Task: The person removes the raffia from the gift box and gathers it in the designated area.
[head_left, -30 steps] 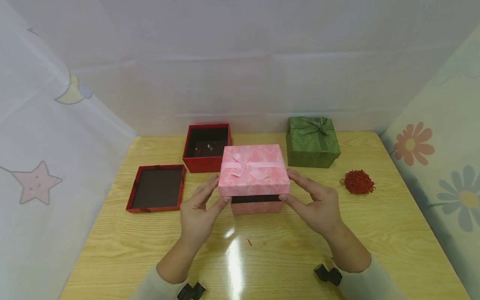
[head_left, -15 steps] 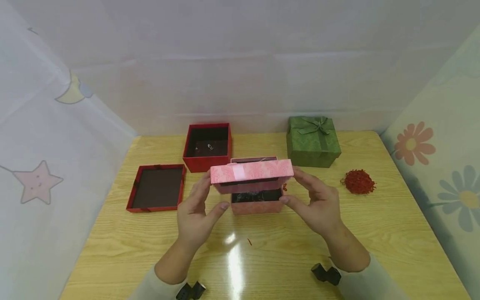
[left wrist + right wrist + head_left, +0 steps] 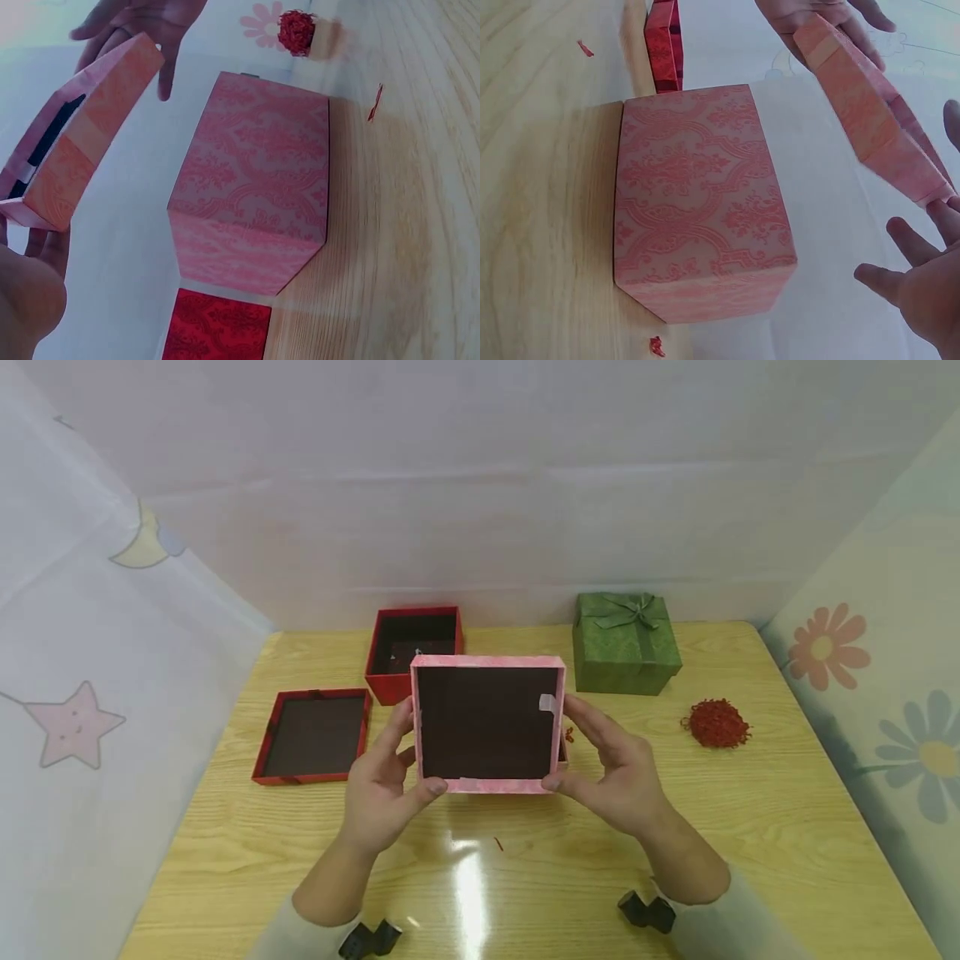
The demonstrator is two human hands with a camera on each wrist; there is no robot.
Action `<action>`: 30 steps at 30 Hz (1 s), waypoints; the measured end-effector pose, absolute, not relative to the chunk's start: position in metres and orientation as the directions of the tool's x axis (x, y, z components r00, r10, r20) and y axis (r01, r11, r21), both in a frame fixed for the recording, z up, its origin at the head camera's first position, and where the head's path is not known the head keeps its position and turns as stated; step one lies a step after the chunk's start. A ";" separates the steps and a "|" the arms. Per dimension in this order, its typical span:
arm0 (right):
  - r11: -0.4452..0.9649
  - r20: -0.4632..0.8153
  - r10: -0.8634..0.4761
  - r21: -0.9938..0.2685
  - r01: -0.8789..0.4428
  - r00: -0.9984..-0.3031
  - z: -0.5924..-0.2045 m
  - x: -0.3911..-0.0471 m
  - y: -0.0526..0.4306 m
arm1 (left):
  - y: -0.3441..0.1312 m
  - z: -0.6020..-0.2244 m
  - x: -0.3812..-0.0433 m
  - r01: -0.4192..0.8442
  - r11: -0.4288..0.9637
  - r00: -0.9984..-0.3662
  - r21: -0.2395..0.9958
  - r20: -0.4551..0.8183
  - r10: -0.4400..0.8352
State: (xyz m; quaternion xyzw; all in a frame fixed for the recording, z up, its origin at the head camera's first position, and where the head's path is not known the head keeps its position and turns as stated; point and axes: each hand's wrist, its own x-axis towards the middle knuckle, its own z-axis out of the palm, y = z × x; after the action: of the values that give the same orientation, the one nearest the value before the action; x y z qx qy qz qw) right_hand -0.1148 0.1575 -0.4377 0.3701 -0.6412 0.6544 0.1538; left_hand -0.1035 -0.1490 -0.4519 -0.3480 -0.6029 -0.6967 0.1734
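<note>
Both hands hold a pink box lid (image 3: 487, 722), its dark inside and a small white tag turned towards the head camera. The left hand (image 3: 381, 793) grips the lid's left side, thumb at the lower left corner. At the lower right corner is the thumb of the right hand (image 3: 626, 781), with its fingers along that side. Both wrist views show the lid raised above the pink patterned box (image 3: 255, 165), which stands on the table. In the head view the lid hides nearly all of that box.
Behind the lid stands an open red box (image 3: 408, 685), with its red lid (image 3: 315, 735) lying inside up to the left. A green box (image 3: 628, 647) with a bow is at the back right, near a clump of red paper shreds (image 3: 717, 724). One red shred (image 3: 498, 843) lies in front.
The pink lid has come up off its box and tipped over, so its bow side no longer shows and its dark inside faces the head camera. Both hands moved slightly left with it.
</note>
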 end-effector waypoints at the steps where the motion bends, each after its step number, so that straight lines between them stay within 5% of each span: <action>1: -0.098 0.663 -0.289 -0.738 -0.668 -0.690 -0.438 -0.114 0.157 | -0.151 -0.452 -0.104 0.647 -0.221 -0.705 0.730 0.683 0.192; 12: 0.173 0.510 -0.421 -0.766 -0.619 -0.750 -0.445 -0.111 0.150 | -0.172 -0.448 -0.100 0.449 -0.410 -0.741 0.794 0.588 0.325; 30: 0.238 0.333 -0.471 -0.843 -0.482 -0.817 -0.448 -0.104 0.120 | -0.215 -0.452 -0.091 0.457 -0.221 -0.757 0.862 0.507 0.413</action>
State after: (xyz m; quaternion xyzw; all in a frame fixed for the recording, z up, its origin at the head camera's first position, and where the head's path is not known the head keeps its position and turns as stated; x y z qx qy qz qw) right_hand -0.1037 0.1202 -0.4479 0.3026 -0.7868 0.5380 0.0050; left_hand -0.0914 -0.2152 -0.4519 -0.3483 -0.6239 -0.6994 0.0158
